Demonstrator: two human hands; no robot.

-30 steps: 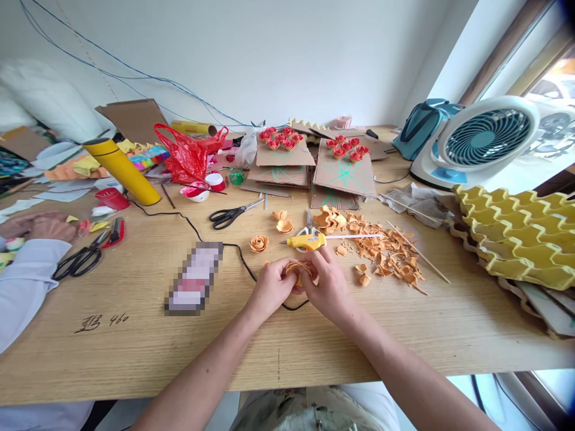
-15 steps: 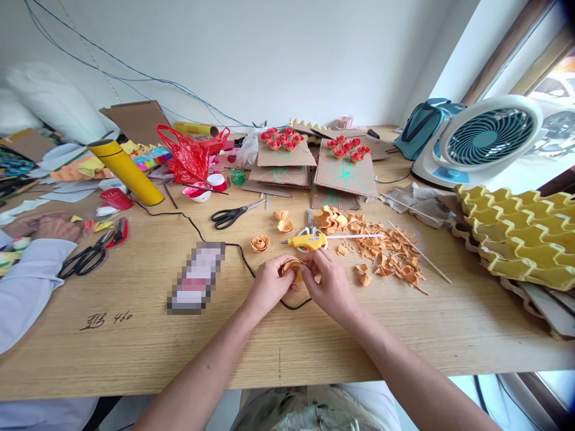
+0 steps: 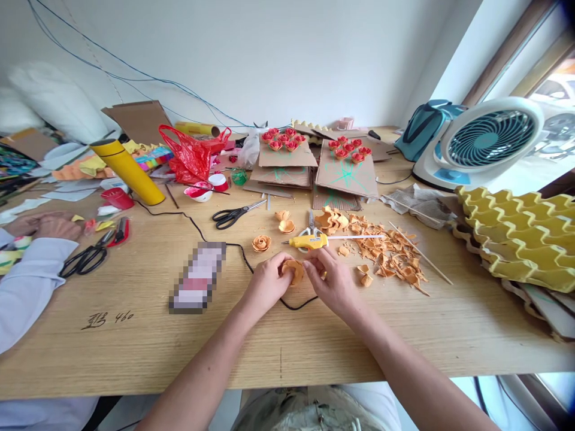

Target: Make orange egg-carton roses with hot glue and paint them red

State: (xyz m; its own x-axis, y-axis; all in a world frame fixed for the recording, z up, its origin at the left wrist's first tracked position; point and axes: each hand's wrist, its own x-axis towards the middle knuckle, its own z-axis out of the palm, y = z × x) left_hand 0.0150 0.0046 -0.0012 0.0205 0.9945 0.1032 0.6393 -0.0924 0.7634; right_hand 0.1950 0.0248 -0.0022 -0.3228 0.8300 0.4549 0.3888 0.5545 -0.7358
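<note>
In front of me, my left hand grips an orange paper flower, its thumb pressed on the cupped petals. My right hand is curled at the flower's right edge, with its fingertips pinched there; part of the piece is hidden by the fingers. Just beyond my hands lies a yellow hot glue gun with a white glue stick out of its back, nozzle to the left. A finished orange rose sits left of the nozzle. Farther back are two open petal cups.
Orange scraps and a thin wooden stick lie on the right, before yellow egg trays and a fan. Black scissors and a blurred phone-like slab lie left. Red flowers stand on cardboard. A co-worker's sleeve is far left.
My right thumb has slid back from the middle of the flower to its right edge, showing more of the piece. The flower has turned slightly in my left hand.
</note>
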